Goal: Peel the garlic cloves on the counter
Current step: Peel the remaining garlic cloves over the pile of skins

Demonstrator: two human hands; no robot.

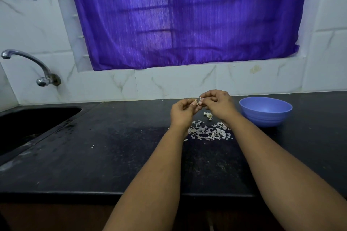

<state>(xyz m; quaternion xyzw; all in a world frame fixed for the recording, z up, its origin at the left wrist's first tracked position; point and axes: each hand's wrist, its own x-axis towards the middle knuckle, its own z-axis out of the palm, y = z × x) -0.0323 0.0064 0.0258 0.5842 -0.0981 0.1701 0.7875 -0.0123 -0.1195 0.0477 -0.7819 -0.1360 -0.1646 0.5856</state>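
Both hands are up above the black speckled stone counter (116, 148), meeting just left of the round blue plastic bowl (265, 111). The left hand (183, 111) has its fingers curled in, tips pinching a small pale garlic clove (199, 101) from the left. The right hand (218, 104) curls over from the other side, thumb and fingertips closed tight on the same clove, so the two hands touch at the fingertips. The clove itself sits lifted off the counter, mostly hidden by the fingers; how much skin is left on it, I cannot tell.

Below the hands, between them and the bowl, one more small whitish garlic clove (208, 115) lies on the counter. Nearer the counter's front edge than the bowl, a scattered heap of thin white papery garlic skins (208, 132) spreads out between the two forearms.

Far to the left of the bowl is the dark recessed sink (32, 124), with a curved chrome wall tap (32, 65) above it. Behind the bowl, above the white marbled tile wall (169, 82), hangs a purple fabric curtain (187, 17).
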